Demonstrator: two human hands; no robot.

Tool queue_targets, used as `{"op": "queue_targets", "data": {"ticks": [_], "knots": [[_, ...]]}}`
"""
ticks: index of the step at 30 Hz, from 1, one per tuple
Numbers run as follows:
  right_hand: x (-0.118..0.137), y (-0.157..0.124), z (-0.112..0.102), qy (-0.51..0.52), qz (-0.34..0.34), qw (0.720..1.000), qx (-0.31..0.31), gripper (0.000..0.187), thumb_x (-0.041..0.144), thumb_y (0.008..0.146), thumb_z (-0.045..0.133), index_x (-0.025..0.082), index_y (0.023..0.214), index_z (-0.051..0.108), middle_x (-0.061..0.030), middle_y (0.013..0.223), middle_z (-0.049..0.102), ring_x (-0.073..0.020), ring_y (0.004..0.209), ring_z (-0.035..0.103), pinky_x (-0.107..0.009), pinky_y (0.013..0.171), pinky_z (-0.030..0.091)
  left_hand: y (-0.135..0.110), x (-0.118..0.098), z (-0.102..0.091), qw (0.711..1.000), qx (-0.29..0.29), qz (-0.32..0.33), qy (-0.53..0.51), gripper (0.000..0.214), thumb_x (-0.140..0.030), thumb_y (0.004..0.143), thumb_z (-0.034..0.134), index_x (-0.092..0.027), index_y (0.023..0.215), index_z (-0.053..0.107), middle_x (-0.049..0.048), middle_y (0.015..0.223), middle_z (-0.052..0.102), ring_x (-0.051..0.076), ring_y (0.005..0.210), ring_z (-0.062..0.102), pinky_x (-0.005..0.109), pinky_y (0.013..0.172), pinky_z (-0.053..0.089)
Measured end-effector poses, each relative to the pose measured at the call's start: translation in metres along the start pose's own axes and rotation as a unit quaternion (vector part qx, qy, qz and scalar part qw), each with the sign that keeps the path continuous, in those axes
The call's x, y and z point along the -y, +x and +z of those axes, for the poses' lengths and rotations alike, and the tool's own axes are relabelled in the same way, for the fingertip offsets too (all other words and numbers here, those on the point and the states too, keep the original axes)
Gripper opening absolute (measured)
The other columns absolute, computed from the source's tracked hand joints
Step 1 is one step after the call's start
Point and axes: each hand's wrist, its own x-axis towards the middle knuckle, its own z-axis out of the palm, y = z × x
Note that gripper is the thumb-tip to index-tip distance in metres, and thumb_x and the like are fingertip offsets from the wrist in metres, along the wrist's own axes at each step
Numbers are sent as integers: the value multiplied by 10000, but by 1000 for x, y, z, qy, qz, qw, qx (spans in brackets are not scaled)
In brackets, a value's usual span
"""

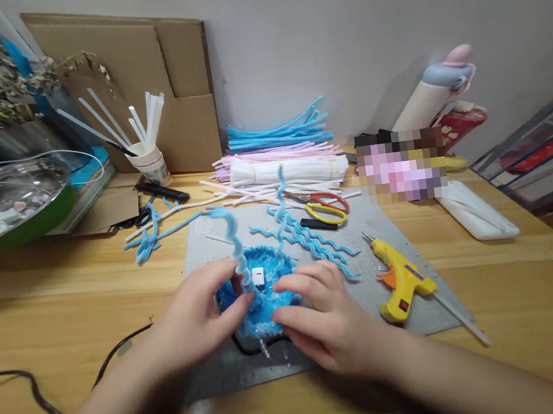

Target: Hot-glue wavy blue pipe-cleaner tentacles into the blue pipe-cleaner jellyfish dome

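A blue fuzzy base (265,319), apparently made of pipe cleaners, sits on the grey cutting mat with a small white block (258,276) in its middle. Two wavy light-blue pipe cleaners rise from it: a near one (234,236) and a far one (281,213). My left hand (213,305) pinches the foot of the near one between thumb and forefinger. Curled fingers of my right hand (319,309) grip the base's right side, their tips over its inside. Several loose wavy blue pipe cleaners (315,239) lie just beyond.
On the grey mat (369,303) lie a yellow glue gun (401,279) and red-and-yellow-handled scissors (327,207). Bundles of white pipe cleaners (287,171) and blue ones stand behind. A paper cup (148,161) holds glue sticks. A dark cable (31,385) crosses the table's left side.
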Motion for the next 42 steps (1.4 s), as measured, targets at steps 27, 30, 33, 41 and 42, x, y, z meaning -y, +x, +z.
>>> {"op": "queue_targets", "data": {"ticks": [27, 30, 33, 41, 42], "knots": [[1, -9, -5, -29, 27, 999, 5, 151, 172, 920, 562, 220, 983, 691, -73, 1073, 646, -243, 1004, 476, -402, 858, 312, -5, -1, 11, 991, 16, 97, 88, 85, -229, 910, 569, -233, 912, 654, 6, 899, 719, 174, 869, 647, 325, 817, 468], [2, -9, -7, -14, 35, 999, 7, 131, 191, 925, 570, 193, 1002, 675, -74, 1031, 648, -235, 976, 492, -396, 854, 317, -6, -1, 9, 991, 16, 100, 85, 88, -228, 911, 568, -235, 945, 648, 6, 913, 723, 177, 884, 646, 335, 839, 464], [3, -9, -12, 8, 44, 999, 15, 102, 211, 923, 577, 168, 968, 659, -77, 1021, 647, -232, 968, 509, -399, 858, 318, -8, 0, 8, 991, 23, 106, 78, 71, -214, 915, 577, -239, 949, 635, -5, 918, 716, 164, 875, 634, 319, 830, 459], [5, -6, -15, 24, 36, 999, 27, 103, 180, 937, 557, 162, 884, 645, -46, 934, 663, -203, 919, 536, -391, 813, 306, -9, 2, 8, 988, 40, 120, 87, 106, -193, 924, 552, -239, 991, 619, -8, 945, 698, 165, 898, 621, 329, 837, 442], [5, -5, -15, 29, 37, 999, 26, 97, 189, 935, 563, 165, 887, 643, -43, 925, 663, -202, 910, 539, -392, 807, 305, -9, 2, 8, 988, 38, 124, 87, 110, -189, 927, 545, -240, 992, 618, -6, 942, 697, 166, 897, 619, 330, 838, 440]]}}
